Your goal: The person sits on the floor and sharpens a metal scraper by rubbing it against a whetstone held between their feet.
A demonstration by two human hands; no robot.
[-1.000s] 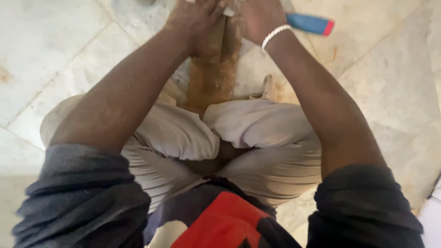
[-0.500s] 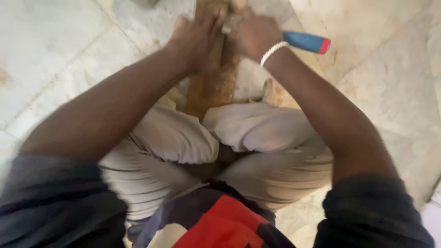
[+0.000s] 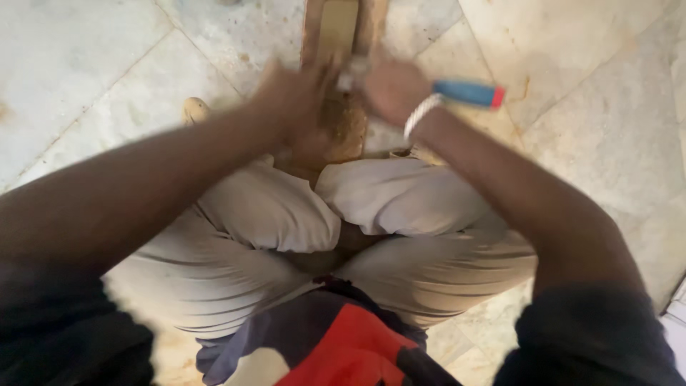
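left hand (image 3: 296, 100) pressed on wooden block (image 3: 341, 86), grip blurred, cannot tell | right hand (image 3: 391, 89) closed on blue-handled tool (image 3: 468, 93) | block between hands on floor (image 3: 586, 107); recess partly cut, apparently unfinished

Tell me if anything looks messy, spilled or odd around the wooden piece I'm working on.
Nothing looks broken or spilled. The left hand and right hand meet on the wooden piece, and the right hand holds a blue-handled tool. Brownish stains mark the stone floor near it. Motion blur hides finer detail.
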